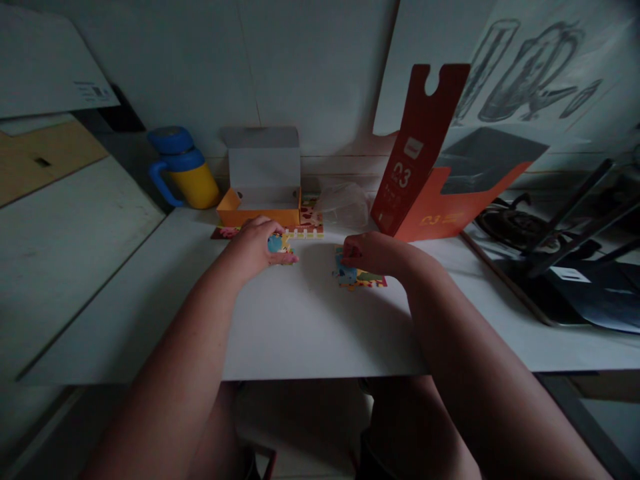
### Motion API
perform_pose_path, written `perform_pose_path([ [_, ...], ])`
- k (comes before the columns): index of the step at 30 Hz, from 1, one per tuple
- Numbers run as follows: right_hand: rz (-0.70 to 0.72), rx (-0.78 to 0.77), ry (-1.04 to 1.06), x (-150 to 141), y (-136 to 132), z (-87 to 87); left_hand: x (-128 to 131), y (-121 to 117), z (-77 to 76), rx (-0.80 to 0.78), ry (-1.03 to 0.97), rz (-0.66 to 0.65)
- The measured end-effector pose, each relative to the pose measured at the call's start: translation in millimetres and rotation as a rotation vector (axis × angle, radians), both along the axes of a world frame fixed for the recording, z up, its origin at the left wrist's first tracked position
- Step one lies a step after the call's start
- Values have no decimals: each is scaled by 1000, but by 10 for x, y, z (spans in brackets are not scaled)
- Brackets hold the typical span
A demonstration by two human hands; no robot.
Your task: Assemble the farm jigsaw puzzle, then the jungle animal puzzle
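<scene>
My left hand (257, 247) has its thumb and fingers around a colourful jigsaw puzzle piece (276, 244) with blue and yellow print, held at or just above the white table. To its right, my right hand (370, 255) is closed in a pinch at the upper part of another group of joined puzzle pieces (349, 276), which show a blue figure and a red edge. Its fingertips are partly hidden, so the exact grip is hard to see. Behind my left hand lies a printed strip with a white fence (305, 233), partly covered by that hand.
An orange box (260, 217) with a raised grey lid stands at the back, beside crumpled clear plastic (345, 203). A blue and yellow jug (190, 173) is at the back left. A tall orange-red carton (430, 207) stands right, near dark metal objects (520, 223) and a black tray (530, 293).
</scene>
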State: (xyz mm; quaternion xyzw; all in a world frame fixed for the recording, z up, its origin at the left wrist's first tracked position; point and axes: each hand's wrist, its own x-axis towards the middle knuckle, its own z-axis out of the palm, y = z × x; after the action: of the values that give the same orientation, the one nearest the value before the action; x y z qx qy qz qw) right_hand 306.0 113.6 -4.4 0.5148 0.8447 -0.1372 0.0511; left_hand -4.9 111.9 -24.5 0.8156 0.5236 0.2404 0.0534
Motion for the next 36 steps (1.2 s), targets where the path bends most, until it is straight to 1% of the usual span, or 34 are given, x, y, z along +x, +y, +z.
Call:
perform_pose_path([
  [3, -5, 7, -4, -9, -7, 7, 45, -29, 60, 25, -17, 6],
  [5, -8, 4, -11, -16, -16, 18, 85, -54, 111, 72, -44, 8],
  [9, -8, 6, -23, -17, -17, 27, 155, -123, 206, 181, -139, 39],
  [12, 16, 19, -12, -12, 0, 14, 195, -199, 256, 210, -220, 60],
  [14, 28, 21, 16, -18, 7, 8, 233, -252, 269, 151, -281, 9],
  [16, 37, 13, 74, -34, -3, 13, 297, -297, 257, 46, -353, -79],
  [19, 80, -30, 237, -70, -59, 51, 438, -341, 195, -59, -454, -186],
  [21, 156, -92, 355, -99, -117, 95, 535, -362, 140, -127, -528, -203],
  [23, 244, -180, 448, -131, -179, 141, 608, -382, 93, -197, -589, -192],
  [24, 278, -220, 479, -149, -205, 159, 631, -391, 77, -201, -598, -185],
  [26, 297, -272, 530, -185, -239, 177, 651, -404, 62, -139, -570, -183],
  [28, 264, -282, 593, -210, -239, 166, 648, -404, 59, -63, -532, -190],
  [30, 219, -269, 682, -218, -210, 136, 633, -383, 50, -59, -524, -192],
  [33, 131, -232, 803, -197, -140, 89, 605, -327, 5, -132, -533, -183],
  [36, -23, -166, 816, -164, -80, 63, 585, -283, -54, -220, -514, -177],
])
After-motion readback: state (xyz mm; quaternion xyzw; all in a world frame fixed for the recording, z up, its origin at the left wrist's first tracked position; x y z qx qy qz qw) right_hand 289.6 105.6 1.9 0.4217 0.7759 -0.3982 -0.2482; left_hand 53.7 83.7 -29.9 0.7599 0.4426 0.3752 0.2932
